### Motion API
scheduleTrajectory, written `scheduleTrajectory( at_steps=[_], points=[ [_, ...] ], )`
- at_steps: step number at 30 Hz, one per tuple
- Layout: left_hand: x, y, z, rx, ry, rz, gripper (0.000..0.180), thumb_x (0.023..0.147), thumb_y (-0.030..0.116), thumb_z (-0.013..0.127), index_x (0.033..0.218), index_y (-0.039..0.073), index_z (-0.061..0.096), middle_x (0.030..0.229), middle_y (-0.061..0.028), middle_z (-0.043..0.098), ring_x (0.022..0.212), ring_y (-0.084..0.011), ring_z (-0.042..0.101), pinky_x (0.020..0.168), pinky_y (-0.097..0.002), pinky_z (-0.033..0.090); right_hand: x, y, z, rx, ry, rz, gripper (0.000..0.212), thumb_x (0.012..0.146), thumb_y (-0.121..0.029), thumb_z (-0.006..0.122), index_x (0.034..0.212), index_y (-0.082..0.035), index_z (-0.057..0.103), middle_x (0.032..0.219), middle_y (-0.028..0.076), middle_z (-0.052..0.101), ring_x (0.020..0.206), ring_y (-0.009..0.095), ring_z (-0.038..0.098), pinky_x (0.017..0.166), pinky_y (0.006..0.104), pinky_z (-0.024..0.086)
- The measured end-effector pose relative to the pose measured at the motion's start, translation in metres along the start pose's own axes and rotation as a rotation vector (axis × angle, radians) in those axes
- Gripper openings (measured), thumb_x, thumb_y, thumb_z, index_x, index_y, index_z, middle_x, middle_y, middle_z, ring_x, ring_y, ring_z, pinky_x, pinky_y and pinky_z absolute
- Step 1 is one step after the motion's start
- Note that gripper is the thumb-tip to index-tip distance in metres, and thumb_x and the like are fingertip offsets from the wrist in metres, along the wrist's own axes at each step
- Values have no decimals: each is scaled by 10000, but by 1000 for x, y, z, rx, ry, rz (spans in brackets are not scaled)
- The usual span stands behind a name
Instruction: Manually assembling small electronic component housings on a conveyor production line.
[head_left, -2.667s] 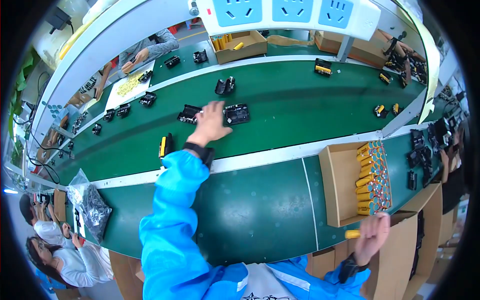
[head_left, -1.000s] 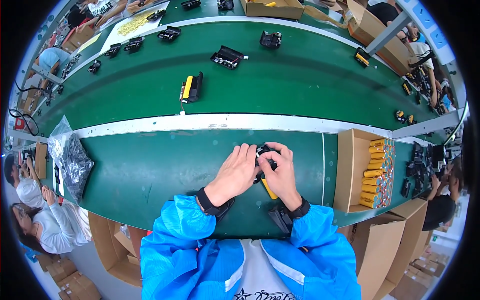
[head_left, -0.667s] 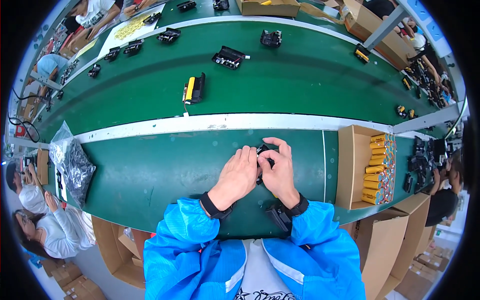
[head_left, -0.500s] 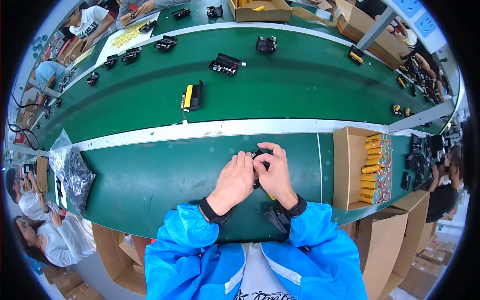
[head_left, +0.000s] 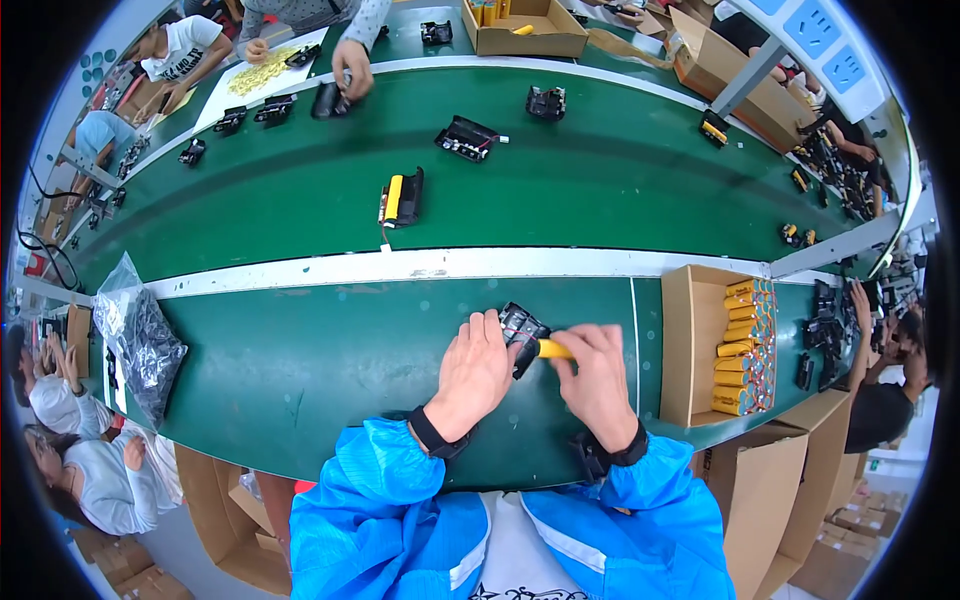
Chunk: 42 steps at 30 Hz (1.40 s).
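Over the near part of the green bench, my left hand [head_left: 475, 370] is closed on the edge of an opened black plastic housing [head_left: 520, 332], with thin wires showing inside it. My right hand [head_left: 598, 372], slightly smeared by motion, grips a yellow cylindrical piece [head_left: 553, 349] whose left end meets the housing's right side. The fingers hide part of this piece, so I cannot tell its exact kind. Beside my right wrist lies another black plastic part [head_left: 588, 456], partly covered by the sleeve.
An open cardboard box [head_left: 682, 345] of yellow battery cells stands at the right. A clear bag [head_left: 140, 340] of black parts lies at the left. Beyond the white rail [head_left: 430, 264], a black housing with a yellow cell [head_left: 397, 200] and several other housings lie; a co-worker's hand [head_left: 350, 72] reaches in.
My right hand has moved right, away from my left, and now holds the yellow piece. More of the black housing shows. Across the bench, a co-worker's hand has come onto a housing.
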<state>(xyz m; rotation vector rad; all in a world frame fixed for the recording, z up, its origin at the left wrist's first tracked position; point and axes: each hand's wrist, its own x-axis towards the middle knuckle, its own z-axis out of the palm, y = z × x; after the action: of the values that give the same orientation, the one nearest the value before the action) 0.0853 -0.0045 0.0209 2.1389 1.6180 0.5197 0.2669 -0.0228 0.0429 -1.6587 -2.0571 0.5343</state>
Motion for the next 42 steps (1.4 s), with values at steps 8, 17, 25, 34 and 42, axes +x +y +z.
scheduleTrajectory(
  at_steps=[8,17,25,34,42],
  points=[
    [4,1,7,-38,61,-66,525,887,195,672,1260,-100,451,1048,-233,548,868,-417,632,681,-468,551,4,6,23,188,200,58,371,708,-35,796,1070,-49,716,1361,229,542,1028,348,652,898,399,530],
    [2,5,-2,-118,-46,-206,561,854,109,651,1326,-92,422,1108,-248,531,893,-431,639,693,-472,560,18,-18,32,323,241,-69,355,700,-111,844,1035,-54,742,1391,241,519,1102,337,644,861,369,558],
    [-23,-32,-27,-374,78,58,522,815,16,665,1308,12,496,1235,-216,503,843,-433,658,700,-468,576,16,-34,59,120,208,-188,322,716,-116,836,1020,-52,751,1412,244,485,1190,380,577,847,377,560],
    [-32,-45,-32,-242,55,147,323,832,26,669,1147,20,602,1225,-149,543,854,-374,674,698,-456,580,20,-47,68,268,236,-93,419,664,-40,841,1061,-23,708,1379,236,506,1185,407,559,942,420,513],
    [-36,-57,-30,-108,25,179,299,844,76,676,1129,14,610,1280,-161,562,808,-369,686,691,-451,581,22,-46,74,174,230,-217,483,665,-30,835,1114,-6,658,1367,236,509,1174,415,549,941,447,501]
  ],
)
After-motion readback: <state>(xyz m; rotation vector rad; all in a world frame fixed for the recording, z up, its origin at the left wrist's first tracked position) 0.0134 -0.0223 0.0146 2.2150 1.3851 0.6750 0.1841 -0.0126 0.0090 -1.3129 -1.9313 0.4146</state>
